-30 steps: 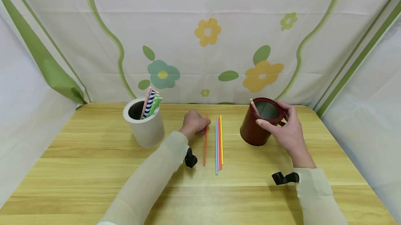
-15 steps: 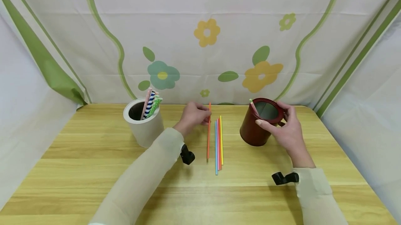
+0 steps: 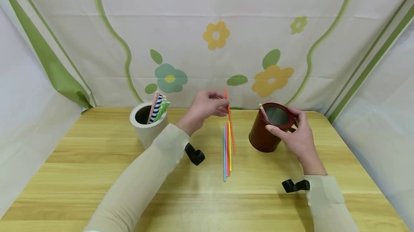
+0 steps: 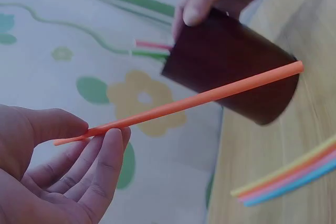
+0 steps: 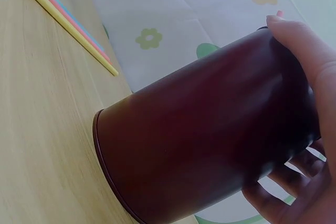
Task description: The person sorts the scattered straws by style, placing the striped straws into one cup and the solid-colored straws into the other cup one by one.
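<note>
My left hand (image 3: 205, 107) pinches an orange drinking straw (image 4: 210, 96) near its upper end, between thumb and fingertips. The straw is raised and slants across the view, its lower end beside a row of straws on the table. That row (image 3: 226, 153) has blue, pink, orange and yellow straws lying side by side. My right hand (image 3: 300, 142) holds the rim and side of a dark red canister (image 5: 194, 124), thumb at the front, fingers behind. The canister stands upright on the table. A green and a pink straw (image 3: 263, 112) lean inside its rim.
On the left stands a white canister (image 3: 147, 133) holding several patterned paper straws (image 3: 156, 110), striped and dotted. A wooden table (image 3: 207, 210) lies under everything. Behind it hangs a flowered cloth (image 3: 181, 38), close to the table's back edge.
My left hand has lifted the orange straw off the table and carried it up and right, past the row of straws. My right hand stays on the dark red canister.
</note>
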A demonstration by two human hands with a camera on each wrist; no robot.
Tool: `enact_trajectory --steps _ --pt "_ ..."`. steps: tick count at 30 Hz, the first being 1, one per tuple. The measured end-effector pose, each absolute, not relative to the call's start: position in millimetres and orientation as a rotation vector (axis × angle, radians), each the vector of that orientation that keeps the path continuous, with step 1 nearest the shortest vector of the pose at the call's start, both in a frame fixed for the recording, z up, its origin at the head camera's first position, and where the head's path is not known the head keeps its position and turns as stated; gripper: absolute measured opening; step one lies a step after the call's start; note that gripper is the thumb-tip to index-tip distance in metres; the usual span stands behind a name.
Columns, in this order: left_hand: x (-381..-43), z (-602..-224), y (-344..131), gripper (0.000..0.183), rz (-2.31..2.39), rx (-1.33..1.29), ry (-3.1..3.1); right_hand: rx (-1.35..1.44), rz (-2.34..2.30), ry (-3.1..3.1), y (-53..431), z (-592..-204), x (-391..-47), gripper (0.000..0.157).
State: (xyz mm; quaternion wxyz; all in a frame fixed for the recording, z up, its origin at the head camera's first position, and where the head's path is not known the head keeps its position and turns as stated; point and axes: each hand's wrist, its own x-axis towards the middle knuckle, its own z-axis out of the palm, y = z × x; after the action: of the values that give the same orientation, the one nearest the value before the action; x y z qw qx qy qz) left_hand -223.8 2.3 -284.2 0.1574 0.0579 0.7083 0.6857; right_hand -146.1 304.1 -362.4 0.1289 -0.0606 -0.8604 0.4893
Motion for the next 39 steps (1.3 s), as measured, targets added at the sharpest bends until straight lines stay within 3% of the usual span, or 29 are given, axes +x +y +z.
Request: enact_trajectory --steps 22,39 --pt "-212.3 -218.2 -14.6 0.009 2.547 0.298 1.988 -0.166 1.416 -2.486 305.6 -363.8 -147.9 0.098" --pt "-202.2 -216.0 2.1 0.008 2.703 0.393 1.948 -0.183 1.396 -2.487 307.1 -365.1 -147.3 0.098"
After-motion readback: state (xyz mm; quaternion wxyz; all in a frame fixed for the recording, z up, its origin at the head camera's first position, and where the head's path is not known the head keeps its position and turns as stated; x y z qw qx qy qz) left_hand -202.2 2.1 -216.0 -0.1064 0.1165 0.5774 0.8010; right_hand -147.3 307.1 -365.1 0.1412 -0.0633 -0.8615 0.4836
